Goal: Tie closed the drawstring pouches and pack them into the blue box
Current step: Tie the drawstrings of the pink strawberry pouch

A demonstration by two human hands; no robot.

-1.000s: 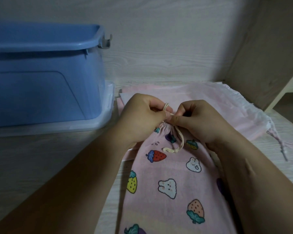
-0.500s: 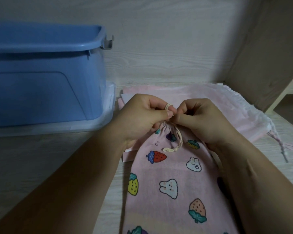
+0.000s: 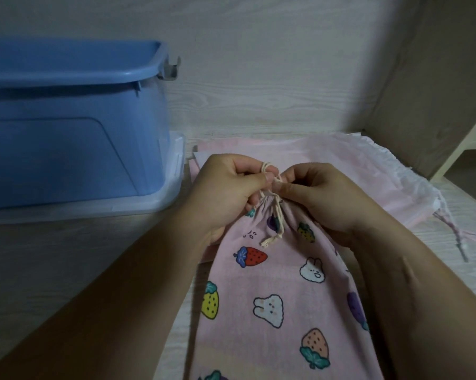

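Head view: the left hand [image 3: 225, 187] and right hand [image 3: 321, 196], fingers curled tight, pinch the cord [image 3: 272, 198] at the gathered neck of the pouch [image 3: 275, 297], which lies on the table [image 3: 66, 256] right of the box [image 3: 72, 127].

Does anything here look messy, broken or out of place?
Nothing stands out. The left hand and right hand pinch the cream cord at the gathered neck of the printed pouch; the blue box stands upright.

Dim light, soft focus, wide-angle edge distortion.
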